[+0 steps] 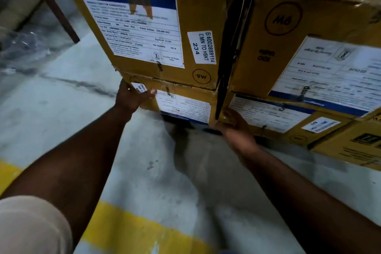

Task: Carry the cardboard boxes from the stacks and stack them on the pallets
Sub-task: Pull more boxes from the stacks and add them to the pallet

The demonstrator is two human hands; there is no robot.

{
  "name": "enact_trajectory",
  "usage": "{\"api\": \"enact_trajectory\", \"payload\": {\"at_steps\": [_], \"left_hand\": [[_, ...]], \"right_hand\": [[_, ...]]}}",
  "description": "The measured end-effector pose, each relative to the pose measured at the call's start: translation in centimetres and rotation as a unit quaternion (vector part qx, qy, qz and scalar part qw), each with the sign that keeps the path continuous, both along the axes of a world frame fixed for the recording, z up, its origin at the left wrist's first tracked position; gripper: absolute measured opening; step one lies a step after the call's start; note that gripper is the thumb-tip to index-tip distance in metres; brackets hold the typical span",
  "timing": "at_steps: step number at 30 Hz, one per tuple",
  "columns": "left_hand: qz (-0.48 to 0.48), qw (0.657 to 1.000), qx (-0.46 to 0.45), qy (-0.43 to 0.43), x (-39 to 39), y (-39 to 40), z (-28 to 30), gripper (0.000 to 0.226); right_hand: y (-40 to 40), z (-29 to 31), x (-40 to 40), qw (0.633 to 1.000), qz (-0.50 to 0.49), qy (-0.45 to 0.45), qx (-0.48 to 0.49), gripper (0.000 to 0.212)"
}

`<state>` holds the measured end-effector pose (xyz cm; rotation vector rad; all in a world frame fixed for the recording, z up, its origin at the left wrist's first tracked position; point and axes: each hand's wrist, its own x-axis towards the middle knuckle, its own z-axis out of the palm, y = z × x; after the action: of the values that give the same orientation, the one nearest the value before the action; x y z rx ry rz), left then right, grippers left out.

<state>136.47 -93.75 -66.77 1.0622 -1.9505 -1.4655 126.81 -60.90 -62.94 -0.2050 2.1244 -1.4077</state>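
— Left hand (132, 97): where have you got it?

— Your left hand grips the left front corner of the low box (181, 101), thumb laid across its front face beside a small white sticker, fingers wrapped round the side. Your right hand (235, 128) is at the box's right bottom corner, in the dark gap (228, 47) next to the neighbouring stack; its fingers curl under the edge, though the tips are hidden.

— What can you read?

— The top box (156, 27), resting on the one you hold, carries a big white label (136, 29) with a blue band starting "Crom", lines with "LAMP" and "220-240 VAC", and "Country of Origin India". A sticker (203, 47) beside it reads "4002889114 CMN TO HSKT 234", and a circle below says "9W". Above, a box edge shows "CEILING FAN". The right stack (309, 57) has its labels upside down, including a circled "9W" reading as "M6".

— Room to move?

— Your stack is just beside the right one, parted only by that narrow gap. To the left and toward you the grey floor (61, 109) lies open, with a yellow stripe (127, 231) near your feet. A brown post (59, 14) leans at far left, well apart.
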Motion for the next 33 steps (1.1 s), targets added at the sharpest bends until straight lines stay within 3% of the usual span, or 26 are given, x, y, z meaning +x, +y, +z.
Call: {"api": "enact_trajectory", "payload": {"at_steps": [3,8,14,27,33], "left_hand": [[-0.036,0.999,0.001,0.011,-0.6,-1.0,-1.7,0.088],[-0.010,1.000,-0.007,0.005,-0.8,-1.6,-3.2,0.096],[-0.037,0.999,-0.003,0.020,-0.9,-1.2,-2.6,0.090],[-0.034,0.999,0.013,-0.013,-1.0,0.2,-0.4,0.102],[-0.031,0.997,0.061,-0.020,0.1,0.9,1.1,0.071]], "right_hand": [[0.1,-0.5,-0.8,1.000,-0.012,-0.017,-0.020,0.061],[0.2,-1.7,-1.3,0.999,-0.032,0.004,-0.027,0.041],[-0.2,-2.2,-0.6,0.999,-0.032,0.013,-0.030,0.054],[0.1,-1.1,-0.7,0.999,-0.012,0.013,-0.033,0.051],[1.3,-0.1,0.1,0.997,0.005,0.065,-0.037,0.044]]}}
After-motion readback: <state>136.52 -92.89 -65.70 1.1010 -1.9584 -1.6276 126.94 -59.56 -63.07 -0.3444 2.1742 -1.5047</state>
